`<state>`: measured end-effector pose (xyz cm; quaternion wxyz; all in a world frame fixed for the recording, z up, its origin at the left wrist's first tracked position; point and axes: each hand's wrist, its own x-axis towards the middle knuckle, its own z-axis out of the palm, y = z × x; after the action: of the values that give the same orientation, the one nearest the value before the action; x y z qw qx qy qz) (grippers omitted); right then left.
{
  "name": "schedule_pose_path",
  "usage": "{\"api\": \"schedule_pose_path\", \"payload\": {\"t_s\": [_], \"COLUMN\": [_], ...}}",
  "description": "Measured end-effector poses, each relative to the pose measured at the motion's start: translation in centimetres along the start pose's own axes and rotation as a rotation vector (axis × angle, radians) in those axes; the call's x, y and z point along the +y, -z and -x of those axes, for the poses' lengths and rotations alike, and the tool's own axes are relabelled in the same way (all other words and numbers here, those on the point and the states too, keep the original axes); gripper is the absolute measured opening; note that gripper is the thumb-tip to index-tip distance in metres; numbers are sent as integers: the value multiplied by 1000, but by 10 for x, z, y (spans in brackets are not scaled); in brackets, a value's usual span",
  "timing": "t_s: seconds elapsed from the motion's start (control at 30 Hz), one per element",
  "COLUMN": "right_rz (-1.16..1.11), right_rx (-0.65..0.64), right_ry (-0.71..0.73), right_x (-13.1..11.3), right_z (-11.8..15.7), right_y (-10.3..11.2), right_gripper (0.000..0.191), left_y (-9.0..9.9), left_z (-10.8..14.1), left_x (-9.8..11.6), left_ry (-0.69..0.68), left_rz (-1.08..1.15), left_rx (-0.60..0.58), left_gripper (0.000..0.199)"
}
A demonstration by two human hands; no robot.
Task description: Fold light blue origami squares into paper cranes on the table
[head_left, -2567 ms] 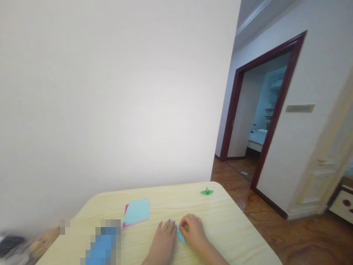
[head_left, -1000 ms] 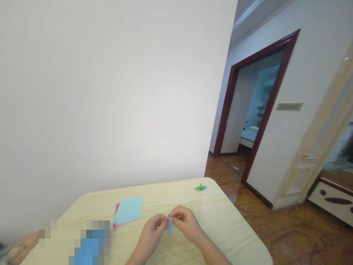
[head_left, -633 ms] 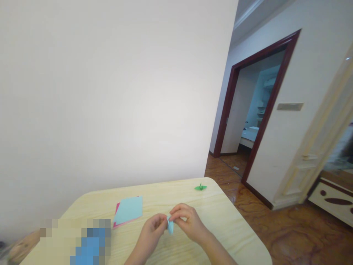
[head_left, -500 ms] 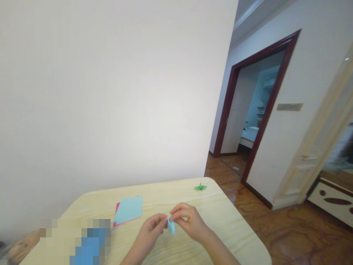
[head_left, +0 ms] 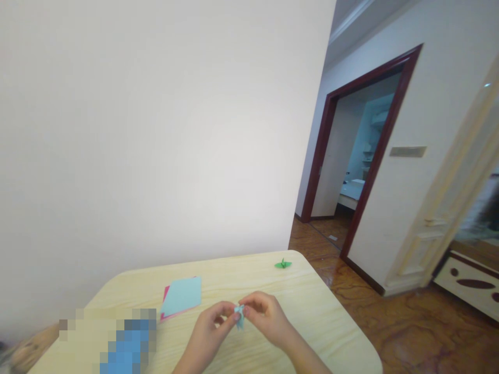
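Observation:
Between my two hands, above the near part of the table, is a small piece of folded light-blue paper (head_left: pixel 239 318). My left hand (head_left: pixel 216 323) pinches its left side with thumb and fingers. From the right, my right hand (head_left: pixel 263 314) grips the paper's upper right part with thumb and forefinger. Some of its folds are hidden behind the fingertips. A green folded-paper figure (head_left: pixel 283 264) with spread wings sits at the table's far right corner. Left of my hands lie flat paper sheets (head_left: pixel 183 296), light blue over pink.
The pale wooden table (head_left: pixel 312 311) has rounded corners and meets a white wall (head_left: pixel 175 130) at its far side. A blurred-out patch with blue (head_left: pixel 127 348) covers the table's near left. To the right are a wooden floor and an open doorway (head_left: pixel 356 145).
My fingers have shifted on the folded light-blue paper, and it has turned, its shape now looking more spread. My right hand sits slightly lower. The sheets and green figure stay put.

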<state>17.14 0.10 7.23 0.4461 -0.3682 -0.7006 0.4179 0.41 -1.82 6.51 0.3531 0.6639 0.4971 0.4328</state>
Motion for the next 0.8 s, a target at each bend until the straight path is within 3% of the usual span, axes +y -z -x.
{"api": "schedule_pose_path", "payload": {"t_s": [0.37,0.7,0.8], "right_rz": [203,464,414], "right_rx": [65,146,147], "right_ry": [70,217,176], "right_x": [-13,-25,-23], "right_z": [3,12,10], "right_y": [-2,-10,-13], "right_gripper": [12,12,13], "left_y": [2,-2,-3], "left_z": [3,13,13], "left_x": [4,7,9], "left_ry": [-16,-304,-271], "left_rz": [-1,-190,-177], "left_rx": [3,224,249], "left_gripper": [27,19,19]}}
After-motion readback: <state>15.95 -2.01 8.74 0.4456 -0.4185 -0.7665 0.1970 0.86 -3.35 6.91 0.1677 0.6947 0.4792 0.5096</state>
